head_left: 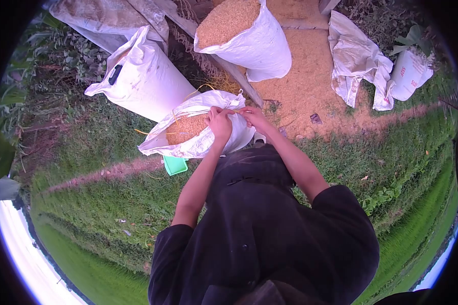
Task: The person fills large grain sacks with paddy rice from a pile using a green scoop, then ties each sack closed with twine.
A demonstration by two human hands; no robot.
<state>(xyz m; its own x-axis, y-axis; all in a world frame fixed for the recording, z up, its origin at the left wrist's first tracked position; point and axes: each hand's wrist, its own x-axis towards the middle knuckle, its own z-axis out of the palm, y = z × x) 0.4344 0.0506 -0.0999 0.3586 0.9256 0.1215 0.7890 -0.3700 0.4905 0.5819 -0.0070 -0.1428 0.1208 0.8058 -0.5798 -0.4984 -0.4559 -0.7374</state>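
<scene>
So both hands are on the rim of the open white sack (243, 133), which sits right under the fingers. The left hand (220, 124) has its fingers drawn in narrow, gripping the bunched-up edge. The right hand (254, 118) is just beside it, fingertips pinched onto the same edge. Too small to tell if they've got a bit of string in there too.

Just left of the left fingers, the sack mouth gapes and you can see tan grainy stuff (185, 130) inside, with a yellow strand (141, 132) poking out past the far left end. Down and left of the fingers there's a green container (175, 165) on the grass (137, 188), near the sack.

Going further out, a tall white sack (152, 76) leans up and left of the fingers, with a black object (115, 74) near its top. Ahead of them is a filled sack (269, 56), tilted, brimming with similar stuff. Ahead and right is a wide tan spread (305, 81) on the ground, then a crumpled sack (361, 61) well apart from the right hand.
</scene>
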